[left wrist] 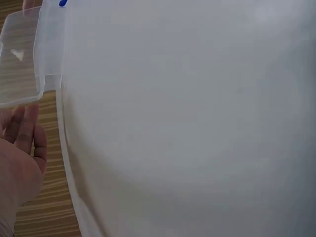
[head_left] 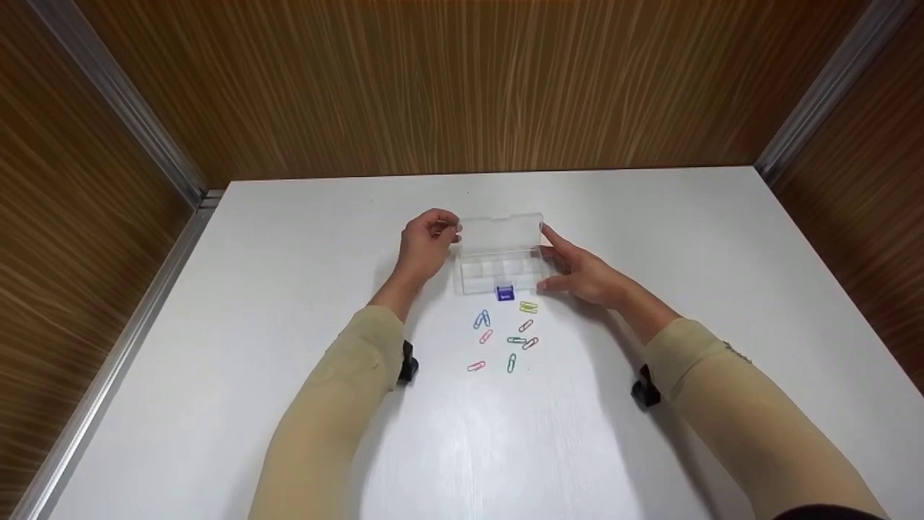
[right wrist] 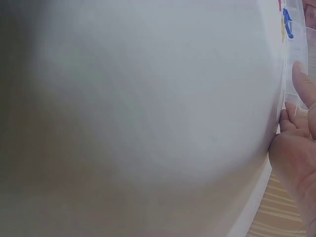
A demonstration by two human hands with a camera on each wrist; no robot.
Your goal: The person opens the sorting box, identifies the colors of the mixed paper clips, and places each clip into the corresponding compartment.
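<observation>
A clear plastic compartment box (head_left: 502,269) stands mid-table with its lid (head_left: 501,232) raised and a blue latch (head_left: 504,292) at the front. My left hand (head_left: 451,227) pinches the lid's left edge; in the left wrist view the lid (left wrist: 19,59) sits just above the left hand (left wrist: 19,148). My right hand (head_left: 552,260) rests with straight, spread fingers against the box's right side, index finger by the lid's corner. The right wrist view shows these fingers (right wrist: 301,79) along the box edge (right wrist: 291,49). Several coloured paper clips (head_left: 511,339) lie loose in front of the box.
The white table (head_left: 289,289) is boxed in by wood-grain walls (head_left: 462,87) at the back and on both sides. A pink clip (head_left: 476,366) and a green clip (head_left: 511,362) lie nearest me. Black wrist mounts (head_left: 408,363) sit on both forearms.
</observation>
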